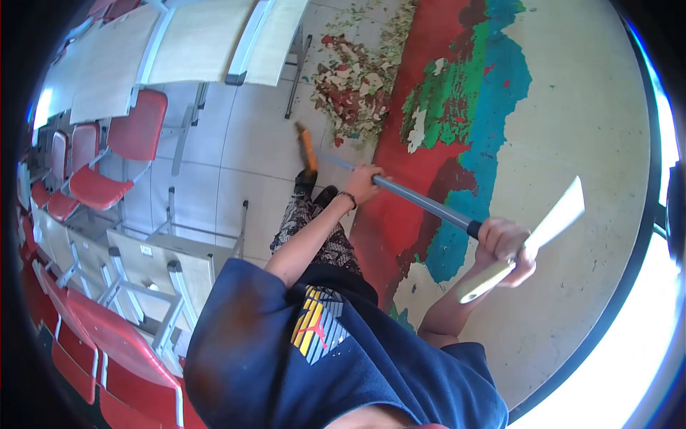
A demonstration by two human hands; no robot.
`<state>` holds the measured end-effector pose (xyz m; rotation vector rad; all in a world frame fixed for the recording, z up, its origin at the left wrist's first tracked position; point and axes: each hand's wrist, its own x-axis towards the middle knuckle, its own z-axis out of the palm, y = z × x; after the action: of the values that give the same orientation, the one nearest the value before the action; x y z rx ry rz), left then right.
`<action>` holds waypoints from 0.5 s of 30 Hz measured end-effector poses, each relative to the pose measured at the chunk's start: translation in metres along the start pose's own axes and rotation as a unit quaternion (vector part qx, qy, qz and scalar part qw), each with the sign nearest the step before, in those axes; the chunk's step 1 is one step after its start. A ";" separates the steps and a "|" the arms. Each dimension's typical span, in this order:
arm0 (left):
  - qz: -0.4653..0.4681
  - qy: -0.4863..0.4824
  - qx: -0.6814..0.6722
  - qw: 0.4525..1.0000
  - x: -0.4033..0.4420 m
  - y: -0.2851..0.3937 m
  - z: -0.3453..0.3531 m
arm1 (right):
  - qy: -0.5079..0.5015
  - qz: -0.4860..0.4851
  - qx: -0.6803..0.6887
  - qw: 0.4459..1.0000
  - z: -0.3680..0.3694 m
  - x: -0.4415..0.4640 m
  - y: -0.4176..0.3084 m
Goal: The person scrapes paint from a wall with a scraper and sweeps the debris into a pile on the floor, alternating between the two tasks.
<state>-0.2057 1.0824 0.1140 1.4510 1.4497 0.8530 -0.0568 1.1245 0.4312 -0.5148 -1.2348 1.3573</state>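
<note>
My left hand [362,184], a dark bracelet at its wrist, is closed round the shaft of a long grey pole [429,203]. The pole slants down to the left. An orange piece [307,149] shows at its lower end near my feet; its exact kind is unclear. My right hand [506,247] is closed on a putty knife [554,220] with a broad pale blade and light handle. The pole's black upper end [473,229] meets this hand; whether the fingers also wrap it is hidden. Beside both hands stretches a wall [572,129] with red, green and blue paint patches.
Paint flakes [357,86] lie heaped on the tiled floor [250,136] along the wall's base. Pale-topped tables [193,43] stand at the upper left. Several red chairs [136,125] crowd the left side, and more chairs and metal legs fill the lower left.
</note>
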 end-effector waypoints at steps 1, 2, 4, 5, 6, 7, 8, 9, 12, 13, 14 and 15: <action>-0.034 0.023 0.005 0.999 -0.007 -0.003 -0.003 | 0.001 0.009 -0.010 1.000 -0.005 0.004 0.007; -0.062 0.033 -0.018 0.997 -0.013 -0.015 -0.003 | 0.038 0.031 -0.011 0.999 -0.009 0.005 0.017; -0.088 0.051 -0.044 0.994 -0.020 -0.048 0.001 | 0.085 0.076 0.012 0.993 -0.020 0.005 0.053; -0.116 0.070 -0.028 0.990 -0.025 -0.065 0.001 | 0.099 0.099 0.038 0.989 -0.022 0.001 0.075; -0.144 0.091 -0.010 0.985 -0.022 -0.079 0.001 | 0.079 0.119 0.023 0.990 -0.020 -0.001 0.094; -0.147 0.096 -0.007 0.984 -0.016 -0.090 0.003 | 0.060 0.139 0.007 0.988 -0.013 -0.001 0.106; -0.146 0.124 -0.020 0.981 -0.012 -0.099 0.008 | 0.068 0.157 0.029 0.985 -0.008 -0.001 0.111; -0.144 0.150 -0.033 0.978 -0.006 -0.098 0.008 | 0.068 0.150 -0.024 0.986 0.002 0.010 0.107; -0.150 0.135 -0.077 0.976 0.038 -0.085 0.023 | 0.103 0.114 -0.030 0.988 -0.024 0.032 0.102; -0.143 0.122 -0.092 0.978 0.059 -0.078 0.026 | 0.083 0.076 -0.053 0.992 -0.026 0.044 0.095; -0.107 0.130 -0.101 0.981 0.081 -0.067 0.029 | 0.058 0.065 -0.056 0.995 -0.032 0.052 0.086; -0.065 0.140 -0.109 0.982 0.112 -0.055 0.031 | 0.030 0.047 -0.059 0.997 -0.037 0.063 0.081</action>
<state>-0.1892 1.1851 0.0390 1.0935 1.5825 1.1286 -0.0749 1.2132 0.3710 -0.6999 -1.2604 1.3424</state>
